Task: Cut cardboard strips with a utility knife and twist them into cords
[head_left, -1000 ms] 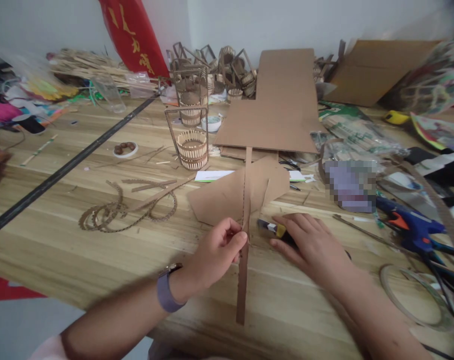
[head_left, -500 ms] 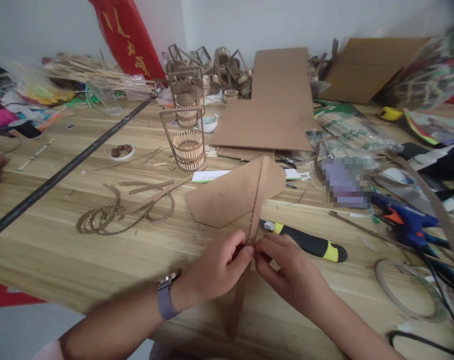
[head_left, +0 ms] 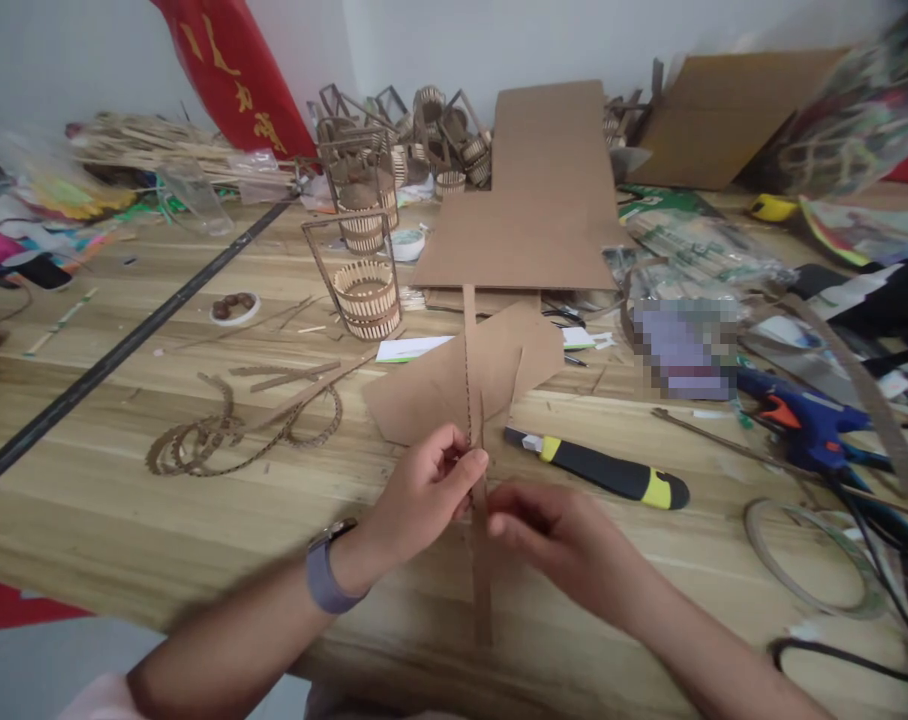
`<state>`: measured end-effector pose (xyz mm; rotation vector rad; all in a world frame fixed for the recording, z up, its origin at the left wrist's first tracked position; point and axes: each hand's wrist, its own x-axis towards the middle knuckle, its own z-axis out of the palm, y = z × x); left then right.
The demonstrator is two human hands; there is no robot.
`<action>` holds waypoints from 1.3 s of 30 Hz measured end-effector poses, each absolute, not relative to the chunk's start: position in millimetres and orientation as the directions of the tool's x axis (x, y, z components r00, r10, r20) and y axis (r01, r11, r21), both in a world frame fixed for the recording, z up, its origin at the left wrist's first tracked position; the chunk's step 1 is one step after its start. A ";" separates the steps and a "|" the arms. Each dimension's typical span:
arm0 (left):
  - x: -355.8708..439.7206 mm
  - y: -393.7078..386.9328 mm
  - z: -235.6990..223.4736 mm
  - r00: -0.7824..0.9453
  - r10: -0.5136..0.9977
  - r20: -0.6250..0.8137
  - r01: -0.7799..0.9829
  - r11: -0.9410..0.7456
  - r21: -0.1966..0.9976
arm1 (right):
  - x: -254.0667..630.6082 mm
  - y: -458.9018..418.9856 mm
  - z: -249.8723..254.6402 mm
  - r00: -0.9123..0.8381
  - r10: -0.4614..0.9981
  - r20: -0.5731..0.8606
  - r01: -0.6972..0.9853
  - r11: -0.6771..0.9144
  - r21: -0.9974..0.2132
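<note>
My left hand (head_left: 435,490) pinches a long, narrow cardboard strip (head_left: 470,370) between thumb and fingers. The strip stands nearly upright in view, with its corrugated edge showing, and its lower part (head_left: 482,600) hangs below the hand. A thin sliver (head_left: 479,412) sticks up beside it, just above my thumb. My right hand (head_left: 559,530) is right of the strip, fingers curled, thumb and forefinger slightly apart; whether its fingertips touch the strip is unclear. Behind the strip lies a flat cut cardboard piece (head_left: 416,390). A black and yellow utility knife (head_left: 596,470) rests beyond my right hand.
Curled corrugated strips (head_left: 199,440) lie to the left. Small slatted baskets with tall handles (head_left: 368,300) stand behind, near a large cardboard sheet (head_left: 529,230). A blue glue gun (head_left: 818,425) and its cables sit at right. A black bar (head_left: 139,325) crosses the table.
The strip has swung left and more upright. My right hand's fingers have come away from my left fingertips, and a sliver now shows beside the strip. The whole view has shifted slightly.
</note>
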<state>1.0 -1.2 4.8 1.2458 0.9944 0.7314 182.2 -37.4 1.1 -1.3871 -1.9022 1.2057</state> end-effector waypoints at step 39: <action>0.4 -0.8 -6.5 0.587 0.686 -0.430 -0.227 0.650 0.726 | 182.2 -48.9 -1.0 -0.318 0.805 0.501 0.609 0.578 -0.543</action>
